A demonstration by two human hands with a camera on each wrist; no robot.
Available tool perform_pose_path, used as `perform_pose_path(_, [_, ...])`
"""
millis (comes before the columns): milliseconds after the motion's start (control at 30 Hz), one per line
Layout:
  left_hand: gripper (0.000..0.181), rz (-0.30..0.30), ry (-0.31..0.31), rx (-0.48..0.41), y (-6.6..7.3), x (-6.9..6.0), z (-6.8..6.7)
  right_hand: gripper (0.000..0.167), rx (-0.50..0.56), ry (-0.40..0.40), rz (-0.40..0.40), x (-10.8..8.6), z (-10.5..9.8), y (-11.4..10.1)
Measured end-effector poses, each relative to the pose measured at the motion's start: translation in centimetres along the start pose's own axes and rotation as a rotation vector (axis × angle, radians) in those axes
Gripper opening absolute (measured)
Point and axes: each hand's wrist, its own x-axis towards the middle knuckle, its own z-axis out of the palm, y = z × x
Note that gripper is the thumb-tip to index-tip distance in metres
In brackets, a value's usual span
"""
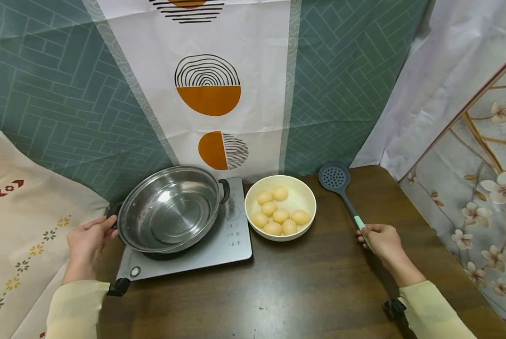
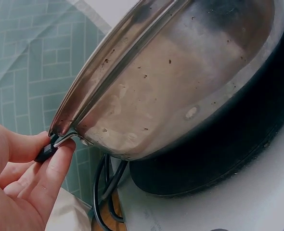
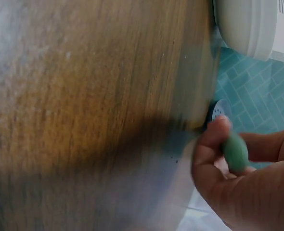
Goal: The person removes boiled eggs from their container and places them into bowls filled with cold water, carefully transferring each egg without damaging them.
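Observation:
My left hand (image 1: 87, 242) pinches the black side handle (image 2: 46, 150) of a wide steel pan (image 1: 172, 209) between thumb and fingers. Nothing lies in the pan. It stands over the black round zone of a silver induction cooktop (image 1: 185, 266); whether its base touches all round, I cannot tell. Over at the right, my right hand (image 1: 382, 241) grips the mint-green handle (image 3: 236, 152) of a grey skimmer (image 1: 334, 177). The skimmer's perforated head points to the back of the table. Most of its handle end is hidden by the fingers.
Between pan and skimmer stands a cream bowl (image 1: 253, 226) with several pale yellow round pieces, like small peeled potatoes (image 1: 281, 215). Black cables (image 2: 103, 192) hang beside the cooktop's left edge. Patterned cloth (image 1: 342, 84) closes off the back and sides of the brown table (image 1: 304, 287).

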Motion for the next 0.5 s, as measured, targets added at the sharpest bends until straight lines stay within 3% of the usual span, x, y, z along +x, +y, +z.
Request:
perform_pose_path(200, [0.083,-0.016,0.006,0.055,0.04,0.26,0.08,0.043,-0.032,-0.026,-0.006,0.03,0.22,0.20])
perform_pose_path(333, [0.084,-0.027,0.017,0.062,0.02,0.31,0.04,0.047,-0.112,-0.038,0.016,-0.12,0.27,0.40])
perform_pose_path(500, [0.084,-0.045,0.033,0.053,-0.07,0.18,-0.03,0.064,-0.242,-0.080,0.051,-0.32,-0.01,0.38])
